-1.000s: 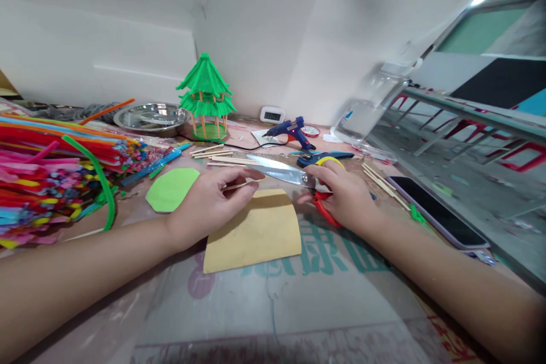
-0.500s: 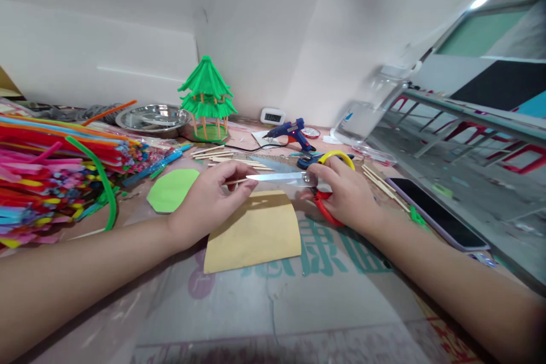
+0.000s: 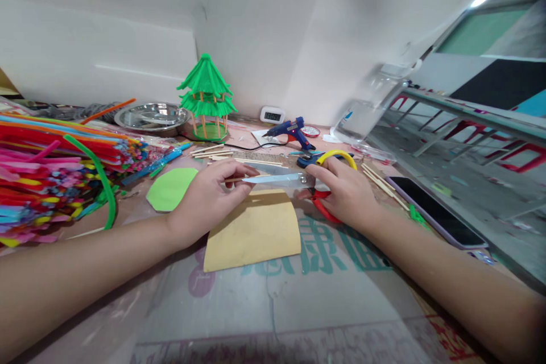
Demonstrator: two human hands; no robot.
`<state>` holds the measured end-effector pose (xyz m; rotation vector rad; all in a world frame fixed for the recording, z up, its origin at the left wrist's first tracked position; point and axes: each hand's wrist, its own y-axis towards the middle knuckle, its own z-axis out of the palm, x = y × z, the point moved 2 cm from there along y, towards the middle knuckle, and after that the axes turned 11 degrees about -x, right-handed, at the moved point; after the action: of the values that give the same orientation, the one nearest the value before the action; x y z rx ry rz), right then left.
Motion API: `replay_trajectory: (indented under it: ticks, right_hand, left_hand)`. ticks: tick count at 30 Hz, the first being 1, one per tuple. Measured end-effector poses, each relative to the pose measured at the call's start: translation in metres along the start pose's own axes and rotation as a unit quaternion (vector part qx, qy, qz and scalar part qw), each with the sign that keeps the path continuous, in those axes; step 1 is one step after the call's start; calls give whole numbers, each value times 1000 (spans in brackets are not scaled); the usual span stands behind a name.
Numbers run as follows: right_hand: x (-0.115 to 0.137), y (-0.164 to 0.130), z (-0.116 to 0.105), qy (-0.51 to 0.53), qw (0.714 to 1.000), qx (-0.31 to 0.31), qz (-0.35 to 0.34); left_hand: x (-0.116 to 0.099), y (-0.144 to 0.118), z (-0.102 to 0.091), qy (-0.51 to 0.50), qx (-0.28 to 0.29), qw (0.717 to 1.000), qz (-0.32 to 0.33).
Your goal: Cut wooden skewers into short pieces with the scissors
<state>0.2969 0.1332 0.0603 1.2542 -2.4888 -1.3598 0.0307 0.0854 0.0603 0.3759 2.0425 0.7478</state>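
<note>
My right hand (image 3: 343, 190) is closed around the handles of a pair of scissors (image 3: 279, 180), one loop yellow and the other red. The blades point left, and their tips reach my left hand (image 3: 219, 190). Thumb and fingers of that hand pinch a thin wooden stick (image 3: 232, 180) right beside the blade tips. Whether the blades touch the stick I cannot tell. Under both hands lies a tan sheet of card (image 3: 256, 233) with a curved right edge. A light green octagonal piece (image 3: 170, 189) rests left of my left hand.
Bundles of coloured pipe cleaners (image 3: 63, 176) fill the left side. Behind stand a green pagoda model (image 3: 206, 96), a metal dish (image 3: 151, 116), a small clock (image 3: 272, 115) and a blue glue gun (image 3: 294, 132). Loose sticks (image 3: 381, 185) and a phone (image 3: 435, 210) lie right, near a plastic jug (image 3: 362, 108).
The scissor blades have tilted slightly, with their tips a little lower and farther left by my left fingers. Both hands otherwise keep nearly the same places.
</note>
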Motion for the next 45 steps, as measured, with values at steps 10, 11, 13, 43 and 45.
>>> replay_trajectory:
  ticks: [10,11,13,43,45]
  right_hand:
    - [-1,0,-2,-40,999,-3,-24]
    - [-2,1,-3,-45,999,-6,-30]
    - [-2,1,-4,-53,998,-7,-40]
    - [2,2,0,26,999,-13,24]
    - [2,2,0,22,999,-12,22]
  left_hand:
    - [1,-1,-2,10,-4,1000,9]
    - [1,-1,-2,11,-5,1000,8]
    - [1,-1,-2,14,-7,1000,5]
    - [-2,1,-4,1,9,1000,25]
    - [-2,1,-4,9,10,1000,26]
